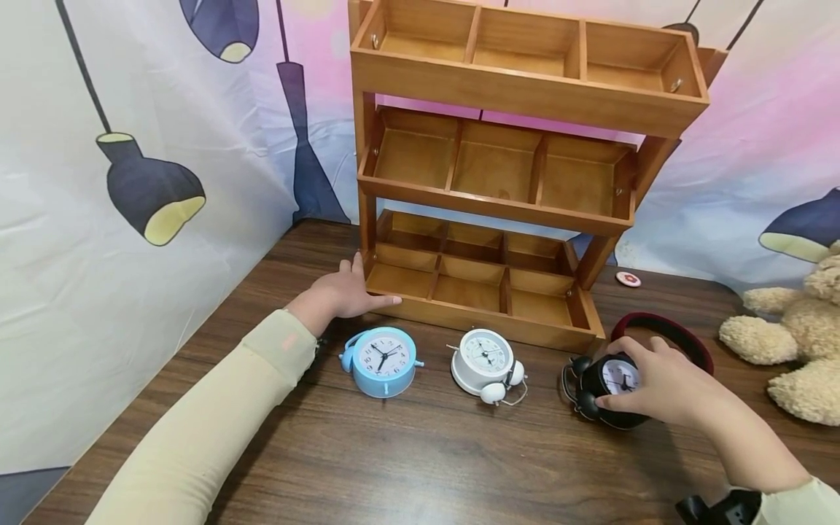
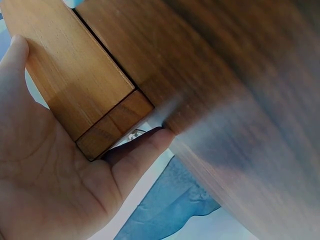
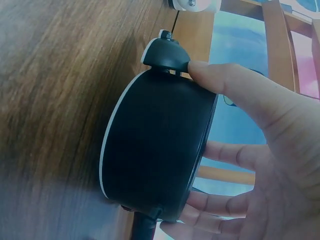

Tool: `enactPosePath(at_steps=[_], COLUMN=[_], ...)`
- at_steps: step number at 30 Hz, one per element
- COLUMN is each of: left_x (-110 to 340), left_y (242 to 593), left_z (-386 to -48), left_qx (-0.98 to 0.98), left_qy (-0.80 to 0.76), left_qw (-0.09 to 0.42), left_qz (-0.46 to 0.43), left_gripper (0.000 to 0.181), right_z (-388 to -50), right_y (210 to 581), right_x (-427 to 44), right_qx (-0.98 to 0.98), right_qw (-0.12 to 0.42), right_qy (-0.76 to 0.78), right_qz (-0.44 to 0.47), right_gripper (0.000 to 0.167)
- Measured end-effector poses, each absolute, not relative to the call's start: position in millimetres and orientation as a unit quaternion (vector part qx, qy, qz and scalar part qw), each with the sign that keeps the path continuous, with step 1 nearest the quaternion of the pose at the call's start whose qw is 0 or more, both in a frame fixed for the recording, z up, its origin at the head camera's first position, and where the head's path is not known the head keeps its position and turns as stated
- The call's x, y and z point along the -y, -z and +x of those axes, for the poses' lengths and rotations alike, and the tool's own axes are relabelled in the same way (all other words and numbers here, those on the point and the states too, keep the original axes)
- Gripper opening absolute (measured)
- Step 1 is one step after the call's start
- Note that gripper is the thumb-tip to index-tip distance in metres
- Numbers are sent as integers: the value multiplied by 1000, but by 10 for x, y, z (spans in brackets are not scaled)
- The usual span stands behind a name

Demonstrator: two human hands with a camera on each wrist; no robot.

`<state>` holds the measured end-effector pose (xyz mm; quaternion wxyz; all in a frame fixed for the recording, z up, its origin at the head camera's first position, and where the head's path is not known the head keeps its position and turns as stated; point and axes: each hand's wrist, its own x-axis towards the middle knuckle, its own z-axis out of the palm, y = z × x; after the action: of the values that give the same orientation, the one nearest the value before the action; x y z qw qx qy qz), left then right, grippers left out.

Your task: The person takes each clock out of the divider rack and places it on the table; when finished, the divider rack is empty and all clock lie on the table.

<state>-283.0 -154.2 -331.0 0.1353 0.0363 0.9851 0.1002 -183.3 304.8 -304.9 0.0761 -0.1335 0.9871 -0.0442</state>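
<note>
My left hand (image 1: 337,292) rests against the lower left corner of a wooden shelf rack (image 1: 446,308), its straight thumb along the front board and its fingers at the side. In the left wrist view the palm (image 2: 45,175) faces the corner of the wood (image 2: 85,65). At the right, my right hand (image 1: 666,383) holds a black twin-bell alarm clock (image 1: 613,379), which lies tilted with its dial up. The right wrist view shows the thumb by one bell (image 3: 167,54) and the fingers along the dial side. A white alarm clock (image 1: 487,361) and a blue alarm clock (image 1: 383,361) lie between the hands.
The rack has three divided tiers, the top one (image 1: 525,73) leaning highest. A dark red band (image 1: 695,350) lies behind the black clock, and a small round badge (image 1: 628,279) beside the rack. A teddy bear (image 1: 814,328) sits at the right edge. A printed cloth (image 1: 249,146) hangs behind.
</note>
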Motion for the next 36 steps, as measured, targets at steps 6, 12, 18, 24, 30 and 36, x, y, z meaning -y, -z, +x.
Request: enactPosePath(at_steps=[6, 12, 18, 24, 30, 36], left_x=[1549, 1548, 1556, 1572, 1559, 1582], left_y=[3312, 3301, 3300, 3299, 3309, 3325], left_z=[-2835, -2830, -2831, -2826, -2843, -2856], left_qx=[-985, -985, -986, -985, -984, -984], left_qy=[-103, -103, -98, -98, -99, -102], left_qw=[134, 133, 132, 138, 140, 139], left_qz=[35, 36, 37, 39, 45, 43], left_gripper=[125, 124, 124, 123, 124, 125], right_z=[-1840, -1843, -1846, -1840, -1811, -1817], right_y=[3059, 3071, 3098, 3139, 3169, 3183], right_x=[-3044, -3033, -3013, -2998, -3006, -2989], right_qx=[-987, -986, -986, -985, -985, -985], right_qw=[80, 89, 91, 86, 92, 83], right_qy=[47, 54, 58, 56, 59, 59], right_qz=[-128, -130, -129, -141, -133, -136], right_gripper=[93, 92, 93, 92, 91, 88])
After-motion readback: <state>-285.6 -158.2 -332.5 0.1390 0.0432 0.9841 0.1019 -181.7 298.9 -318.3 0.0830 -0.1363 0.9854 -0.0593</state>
